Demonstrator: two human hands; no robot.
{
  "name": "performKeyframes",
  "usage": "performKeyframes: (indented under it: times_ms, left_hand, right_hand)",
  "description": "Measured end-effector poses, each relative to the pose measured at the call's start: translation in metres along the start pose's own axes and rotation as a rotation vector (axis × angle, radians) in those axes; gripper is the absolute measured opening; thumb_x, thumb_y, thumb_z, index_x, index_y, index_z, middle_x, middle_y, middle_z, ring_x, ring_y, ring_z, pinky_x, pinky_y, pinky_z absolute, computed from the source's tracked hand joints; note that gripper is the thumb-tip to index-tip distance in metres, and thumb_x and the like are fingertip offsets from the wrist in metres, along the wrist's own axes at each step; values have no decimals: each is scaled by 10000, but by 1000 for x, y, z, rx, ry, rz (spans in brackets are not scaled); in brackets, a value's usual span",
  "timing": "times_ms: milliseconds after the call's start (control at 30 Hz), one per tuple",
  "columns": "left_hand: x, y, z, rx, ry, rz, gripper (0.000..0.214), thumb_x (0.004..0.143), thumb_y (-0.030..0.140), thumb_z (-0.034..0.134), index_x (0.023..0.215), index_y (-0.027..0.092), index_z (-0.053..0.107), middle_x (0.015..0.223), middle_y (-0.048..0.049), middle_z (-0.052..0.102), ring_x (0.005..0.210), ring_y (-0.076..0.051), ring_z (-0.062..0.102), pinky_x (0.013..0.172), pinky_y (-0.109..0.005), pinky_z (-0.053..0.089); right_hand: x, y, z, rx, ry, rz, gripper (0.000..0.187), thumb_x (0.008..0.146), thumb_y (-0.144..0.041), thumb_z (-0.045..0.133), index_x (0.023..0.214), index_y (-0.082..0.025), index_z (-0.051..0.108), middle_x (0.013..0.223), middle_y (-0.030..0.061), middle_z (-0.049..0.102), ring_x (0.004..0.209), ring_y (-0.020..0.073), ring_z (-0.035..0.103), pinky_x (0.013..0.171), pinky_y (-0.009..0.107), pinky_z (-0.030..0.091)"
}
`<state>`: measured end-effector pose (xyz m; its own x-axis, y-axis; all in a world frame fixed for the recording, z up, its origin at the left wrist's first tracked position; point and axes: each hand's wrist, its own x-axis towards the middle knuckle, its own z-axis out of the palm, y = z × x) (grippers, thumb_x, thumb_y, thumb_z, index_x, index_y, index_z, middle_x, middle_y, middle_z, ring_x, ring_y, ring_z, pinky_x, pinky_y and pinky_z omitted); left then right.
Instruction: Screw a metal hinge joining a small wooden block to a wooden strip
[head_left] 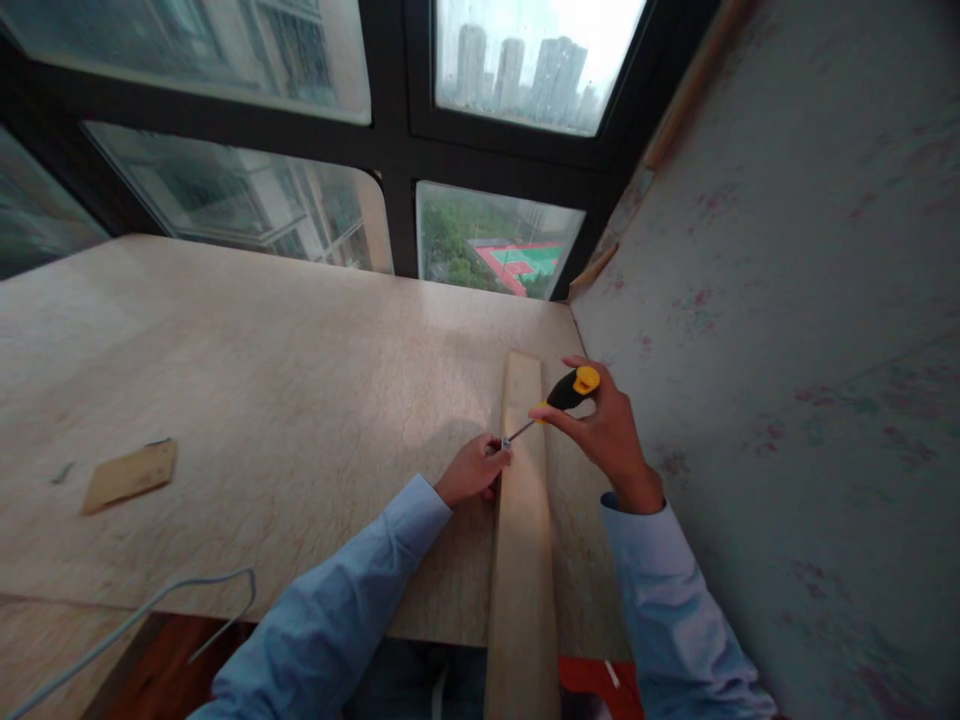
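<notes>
My right hand [607, 425] is closed around the handle of a yellow and black screwdriver [568, 388], its shaft slanting down to the left. The tip meets a small metal piece [506, 444] at the left edge of a long wooden board [525, 540]. Thumb and fingers of my left hand [476, 468] pinch that metal piece against the board; its exact kind is too small to make out. The board lies lengthwise on the stone-patterned surface and reaches past its front edge towards me.
A small wooden piece [131, 477] lies at the left, with a little metal item [63, 472] beside it. A grey cable [157, 597] crosses the front left edge. Dark-framed windows [401, 150] border the back, and a flowered wall [787, 330] rises close on the right.
</notes>
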<state>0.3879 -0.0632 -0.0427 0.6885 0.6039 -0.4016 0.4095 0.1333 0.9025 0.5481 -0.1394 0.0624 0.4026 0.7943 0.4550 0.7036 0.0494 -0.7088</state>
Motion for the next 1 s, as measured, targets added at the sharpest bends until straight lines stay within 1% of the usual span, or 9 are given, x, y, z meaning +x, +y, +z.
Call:
performKeyframes:
  times_ms: [100, 233, 367, 500, 633, 700, 767, 867, 1000]
  left_hand:
    - [0, 2, 0, -7, 2, -1, 260, 836, 332, 544, 1003, 134, 567, 898, -92, 653, 567, -132, 609, 402, -203, 475]
    - [0, 3, 0, -15, -1, -9, 273, 833, 326, 535, 1029, 138, 566, 960, -100, 650, 570, -139, 614, 389, -220, 484]
    - [0, 1, 1, -11, 5, -3, 279, 836, 340, 534, 1030, 142, 567, 939, -93, 653, 578, -145, 626, 389, -213, 481]
    - [1, -3, 1, 13, 22, 12, 277, 837, 346, 538, 1016, 138, 572, 910, -91, 655, 583, -145, 630, 389, -198, 474]
    - [2, -4, 1, 9, 14, 18, 288, 841, 350, 538, 1033, 139, 576, 890, -83, 657, 565, -135, 621, 389, -193, 470]
    - [2, -3, 1, 6, 16, 12, 288, 843, 342, 538, 1040, 136, 581, 897, -84, 659, 549, -125, 611, 385, -191, 466]
    - [0, -1, 1, 6, 22, 13, 283, 845, 331, 533, 1037, 130, 589, 899, -86, 658, 548, -126, 609, 380, -192, 463]
    - [-2, 1, 2, -3, 27, 16, 270, 846, 321, 532, 1024, 129, 595, 896, -83, 656, 573, -133, 618, 382, -188, 465]
    - [-2, -1, 2, 1, 48, 42, 265, 845, 322, 536, 1015, 130, 601, 900, -82, 661, 582, -134, 625, 375, -172, 446]
  right_hand:
    - [10, 2, 11, -14, -1, 0, 588, 643, -513, 802, 1109, -240, 572, 899, 27, 667, 781, 207, 638, 740, 336, 540]
    - [16, 9, 16, 275, -159, 3, 413, 726, -446, 763, 1032, -240, 577, 1027, 42, 654, 908, 198, 639, 834, 367, 536]
    - [14, 10, -1, 591, -448, -4, 558, 766, -336, 747, 1258, -302, 485, 1349, 67, 560, 1262, 221, 525, 1004, 450, 479]
    - [13, 3, -20, 595, -617, 51, 596, 780, -322, 733, 1312, -288, 467, 1320, 92, 607, 1199, 214, 593, 983, 451, 502]
    - [14, 0, -21, 328, -483, 53, 371, 748, -415, 749, 1023, -207, 610, 975, 66, 727, 905, 219, 700, 799, 382, 574]
    - [15, -1, -18, 123, -343, 44, 397, 671, -456, 800, 902, -204, 599, 820, 29, 704, 733, 199, 678, 664, 331, 564]
    - [15, -2, -14, -32, -234, 45, 482, 608, -474, 837, 924, -216, 579, 757, 1, 666, 641, 181, 632, 597, 314, 535]
    - [14, -2, -11, -31, -221, 15, 639, 605, -467, 845, 1115, -241, 533, 853, 12, 660, 736, 202, 647, 708, 362, 552]
    - [10, -1, -20, 272, -466, -101, 747, 775, -393, 737, 1381, -313, 308, 1235, 84, 590, 1173, 236, 579, 970, 442, 501]
